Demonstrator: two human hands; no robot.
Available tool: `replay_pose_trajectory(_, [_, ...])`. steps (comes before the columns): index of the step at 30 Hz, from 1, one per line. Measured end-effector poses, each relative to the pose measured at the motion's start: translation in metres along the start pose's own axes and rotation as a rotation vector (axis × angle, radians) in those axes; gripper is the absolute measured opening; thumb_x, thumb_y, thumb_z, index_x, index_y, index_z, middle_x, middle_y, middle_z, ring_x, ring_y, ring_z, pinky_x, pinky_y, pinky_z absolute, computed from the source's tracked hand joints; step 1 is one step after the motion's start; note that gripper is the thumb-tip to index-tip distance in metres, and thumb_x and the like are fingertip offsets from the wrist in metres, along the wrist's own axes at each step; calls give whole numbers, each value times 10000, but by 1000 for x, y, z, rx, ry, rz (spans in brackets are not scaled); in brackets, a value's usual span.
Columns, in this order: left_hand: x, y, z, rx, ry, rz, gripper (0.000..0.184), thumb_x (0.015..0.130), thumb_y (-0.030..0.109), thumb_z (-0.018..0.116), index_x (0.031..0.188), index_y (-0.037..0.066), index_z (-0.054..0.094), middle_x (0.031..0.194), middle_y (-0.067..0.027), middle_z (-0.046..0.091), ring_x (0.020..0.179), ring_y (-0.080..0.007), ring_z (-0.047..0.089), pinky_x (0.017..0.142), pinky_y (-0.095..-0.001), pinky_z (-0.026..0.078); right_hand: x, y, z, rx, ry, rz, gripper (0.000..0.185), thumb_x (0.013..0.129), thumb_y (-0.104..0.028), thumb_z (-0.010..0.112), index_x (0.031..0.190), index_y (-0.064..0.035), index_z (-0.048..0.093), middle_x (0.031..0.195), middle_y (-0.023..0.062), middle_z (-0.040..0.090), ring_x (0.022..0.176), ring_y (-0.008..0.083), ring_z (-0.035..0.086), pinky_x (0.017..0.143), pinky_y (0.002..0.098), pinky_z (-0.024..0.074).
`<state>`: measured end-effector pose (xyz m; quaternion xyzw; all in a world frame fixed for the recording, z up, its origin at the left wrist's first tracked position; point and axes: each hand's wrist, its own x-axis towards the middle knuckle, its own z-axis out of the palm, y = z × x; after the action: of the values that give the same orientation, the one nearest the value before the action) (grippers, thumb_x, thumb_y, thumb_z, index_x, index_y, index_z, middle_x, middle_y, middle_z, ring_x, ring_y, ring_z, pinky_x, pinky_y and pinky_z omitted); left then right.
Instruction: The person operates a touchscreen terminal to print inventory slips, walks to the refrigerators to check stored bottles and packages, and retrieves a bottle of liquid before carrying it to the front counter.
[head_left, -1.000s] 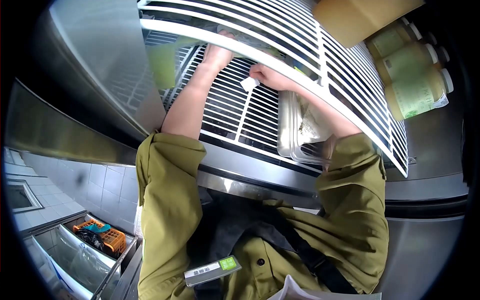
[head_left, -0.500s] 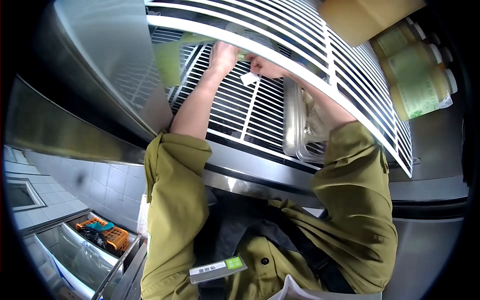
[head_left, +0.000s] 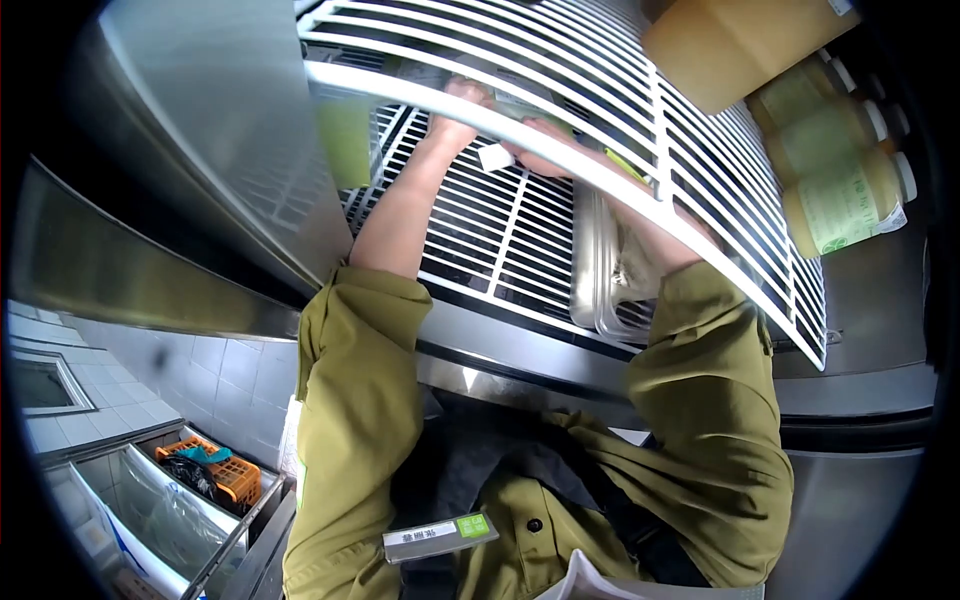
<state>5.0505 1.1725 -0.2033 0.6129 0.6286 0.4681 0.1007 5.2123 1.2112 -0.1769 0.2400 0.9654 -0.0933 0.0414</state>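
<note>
Both my arms reach under the upper white wire shelf (head_left: 470, 110) into a steel fridge. My left hand (head_left: 467, 100) is closed at the back of the lower wire shelf (head_left: 480, 230), partly behind the upper shelf's front bar; what it holds is hidden. Just right of it, my right hand (head_left: 545, 148) has its fingers curled, also crossed by the bar. A small white slip (head_left: 495, 157) sticks out by its fingertips. Under my right forearm stands a clear lidded container (head_left: 597, 285) with pale contents. A bright green strip (head_left: 628, 166) shows beside that forearm.
Several jars with green labels (head_left: 845, 205) and a brown cardboard box (head_left: 745, 45) stand on the upper shelf at right. A green panel (head_left: 345, 143) hangs at the left inside wall. The steel door (head_left: 200, 130) is at left. An orange basket (head_left: 237, 480) sits lower left.
The view has shifted slightly, moving the shelves lower in the picture. My right hand has slid a little right and further behind the bar. The bright green strip has come into view.
</note>
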Motion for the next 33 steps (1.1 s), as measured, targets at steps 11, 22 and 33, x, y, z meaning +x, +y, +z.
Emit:
replay_pose_trajectory(11, [10,-11,4,-182,-34,-65,150,748,125,542,781,18,640,1020,-184,560,968,-284,539,840,-354,437,7,11,-13,-149,11,-183,154,818,-120,440,873,-22,545,863,149,567,763,226,578,693,291,494])
replay_pose_trajectory(22, [14,-13,8,-87,-58,-108,171,773,122,515,857,61,652,1041,-180,566,984,-313,546,840,-358,457,6,-8,-22,67,182,-11,273,864,-325,460,904,-85,584,758,156,588,685,293,575,607,364,464])
replay_pose_trajectory(33, [24,-39,32,-422,41,-94,127,728,105,562,776,39,658,1056,-195,557,970,-308,555,835,-356,459,7,-4,-10,-119,105,-13,283,835,-292,504,791,-32,609,649,163,585,597,304,571,574,374,471])
